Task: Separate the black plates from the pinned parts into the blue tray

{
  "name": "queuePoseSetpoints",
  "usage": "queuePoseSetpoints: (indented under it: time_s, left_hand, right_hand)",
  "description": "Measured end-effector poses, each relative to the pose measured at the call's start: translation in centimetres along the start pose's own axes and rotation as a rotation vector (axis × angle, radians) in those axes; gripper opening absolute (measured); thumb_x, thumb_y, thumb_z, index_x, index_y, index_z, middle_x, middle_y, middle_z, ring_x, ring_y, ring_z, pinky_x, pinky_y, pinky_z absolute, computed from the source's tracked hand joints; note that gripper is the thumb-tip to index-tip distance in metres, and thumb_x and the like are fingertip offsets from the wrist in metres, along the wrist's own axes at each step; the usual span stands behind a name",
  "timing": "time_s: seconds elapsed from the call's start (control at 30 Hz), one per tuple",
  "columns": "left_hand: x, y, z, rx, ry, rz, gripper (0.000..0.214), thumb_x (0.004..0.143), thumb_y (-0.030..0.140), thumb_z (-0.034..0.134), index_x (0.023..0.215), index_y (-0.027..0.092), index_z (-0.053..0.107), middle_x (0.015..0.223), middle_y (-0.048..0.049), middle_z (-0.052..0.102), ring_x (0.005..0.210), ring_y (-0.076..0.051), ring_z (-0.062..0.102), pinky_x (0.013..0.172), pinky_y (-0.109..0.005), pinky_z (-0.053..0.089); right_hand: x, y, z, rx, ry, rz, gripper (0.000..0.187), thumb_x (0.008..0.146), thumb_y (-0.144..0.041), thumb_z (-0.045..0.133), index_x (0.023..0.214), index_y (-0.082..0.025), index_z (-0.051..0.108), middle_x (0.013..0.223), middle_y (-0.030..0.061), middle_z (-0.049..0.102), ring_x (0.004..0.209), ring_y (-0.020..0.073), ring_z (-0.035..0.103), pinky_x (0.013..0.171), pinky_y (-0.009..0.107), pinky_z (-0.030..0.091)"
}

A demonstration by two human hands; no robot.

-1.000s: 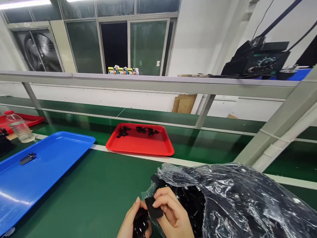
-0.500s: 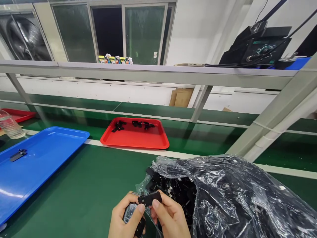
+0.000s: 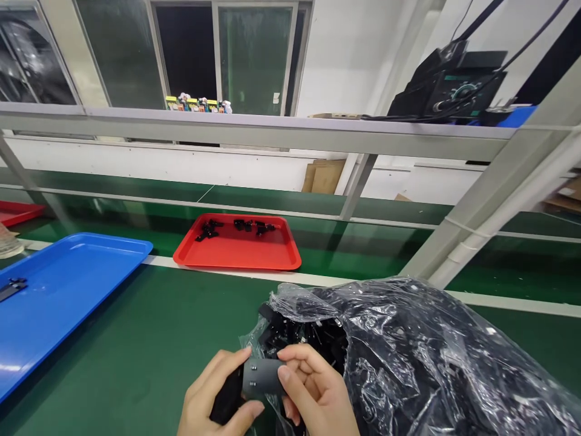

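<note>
Low in the head view, both my hands meet over the green table. My left hand (image 3: 213, 399) is closed around a black part (image 3: 227, 396). My right hand (image 3: 313, 393) pinches a small flat dark plastic piece (image 3: 261, 376) against that part, thumb and fingers on its right end. Right behind my hands lies the open mouth of a clear plastic bag (image 3: 408, 351) stuffed with several black parts.
A blue tray (image 3: 68, 290) with one black piece (image 3: 11, 287) lies at the left. A red tray (image 3: 236, 249) with a few black parts sits beyond the white stripe. A grey metal frame (image 3: 281, 136) crosses above the table, with a slanted post at the right.
The view has drifted right. The flat piece in my right hand has turned from edge-on to face-on and now lies against the part in my left hand.
</note>
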State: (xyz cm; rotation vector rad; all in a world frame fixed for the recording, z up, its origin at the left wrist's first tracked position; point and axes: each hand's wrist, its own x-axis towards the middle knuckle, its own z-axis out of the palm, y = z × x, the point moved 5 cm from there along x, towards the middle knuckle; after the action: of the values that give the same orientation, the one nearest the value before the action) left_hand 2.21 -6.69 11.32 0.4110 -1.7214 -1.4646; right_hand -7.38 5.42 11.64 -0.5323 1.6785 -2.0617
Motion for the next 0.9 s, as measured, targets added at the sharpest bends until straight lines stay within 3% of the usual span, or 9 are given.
queuePoseSetpoints:
  time_s: [0.1,0.3,0.53,0.73,0.9]
  left_hand:
    - [0.1,0.0,0.1,-0.022,-0.031,-0.08,0.032,0.062,0.043,0.079,0.092,0.031,0.077,0.075,-0.0028,0.066,0.065,-0.018,0.059,0.063,-0.026,0.049]
    - [0.2,0.2,-0.1,-0.057,-0.04,-0.114,0.024,0.06,0.039,0.08,0.082,0.031,0.077,0.078,-0.0024,0.065,0.065,-0.017,0.057,0.065,-0.025,0.048]
    - [0.1,-0.2,-0.4,-0.082,-0.039,-0.13,0.024,0.06,0.038,0.081,0.083,0.031,0.077,0.078,-0.0017,0.063,0.068,-0.017,0.059,0.068,-0.026,0.049]
    - [0.3,-0.1,-0.5,-0.051,-0.036,-0.079,0.026,0.059,0.042,0.082,0.081,0.03,0.076,0.079,-0.0007,0.066,0.073,-0.017,0.059,0.067,-0.022,0.046]
    - [0.3,-0.6,-0.7,-0.062,-0.083,-0.08,0.025,0.063,0.034,0.079,0.087,0.031,0.074,0.081,0.0014,0.063,0.072,-0.015,0.06,0.069,-0.023,0.047]
  right_hand:
    - [-0.1,-0.1,0.0,-0.062,-0.065,-0.04,0.044,0.075,-0.06,0.073,0.083,-0.018,0.065,0.06,-0.0043,0.045,0.045,0.0081,0.044,0.043,0.019,0.032]
    - [0.2,0.5,-0.2,-0.053,-0.099,-0.029,0.047,0.08,-0.064,0.065,0.095,-0.019,0.063,0.056,-0.0048,0.047,0.045,0.0084,0.045,0.045,0.019,0.033]
    - [-0.1,0.6,0.7,-0.027,-0.161,0.012,0.055,0.081,-0.068,0.06,0.066,-0.015,0.054,0.053,-0.003,0.047,0.044,0.0068,0.039,0.043,0.02,0.028]
    - [0.3,1.8,0.6,0.0,-0.182,0.03,0.054,0.084,-0.066,0.059,0.064,-0.016,0.049,0.052,-0.0037,0.046,0.041,0.0057,0.036,0.041,0.019,0.025]
    - [0.5,1.9,0.6,-0.064,-0.188,-0.025,0.054,0.086,-0.066,0.055,0.065,-0.016,0.049,0.052,-0.0038,0.046,0.041,0.0062,0.035,0.04,0.019,0.026]
